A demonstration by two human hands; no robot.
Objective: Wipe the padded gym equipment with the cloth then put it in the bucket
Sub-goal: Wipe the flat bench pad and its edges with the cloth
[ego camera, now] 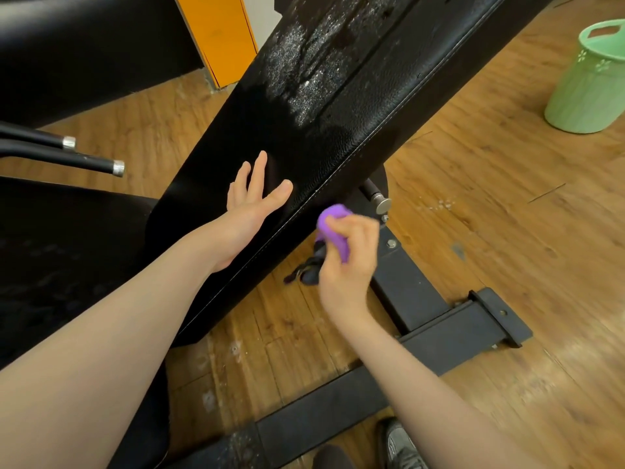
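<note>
Our two bare forearms fill the foreground, and beside a dark shoe (402, 445) on the wooden floor (507, 204) we lean over the bench. Our left hand (248, 211) lies flat on the black padded bench (304, 137), fingers (258, 174) straight and spread, steadying the pad near its lower end. Our right hand (348, 255) is bunched round the purple cloth (333, 231), the fingers curled tight on it, and it sits at the stitched side edge of the pad, just beside the metal pin (380, 199) of the frame; whether the cloth actually touches the pad we cannot tell, as the hand is blurred. We judge the wiping to be under way along the side panel. To do it well we should open the cloth flatter so more of it meets the leather, press it along the seam line, and work upward in long overlapping strokes. Farther up the pad a patch of pale speckled residue (297, 72) shows, so the top face probably needs passes too. Our left hand should shift ahead of each stroke so nothing is missed beneath it. We should keep the cloth clear of the black steel frame (433, 319) below, which could snag it. The green bucket (588, 82) stands on the floor well apart to the right, ready for the cloth.
</note>
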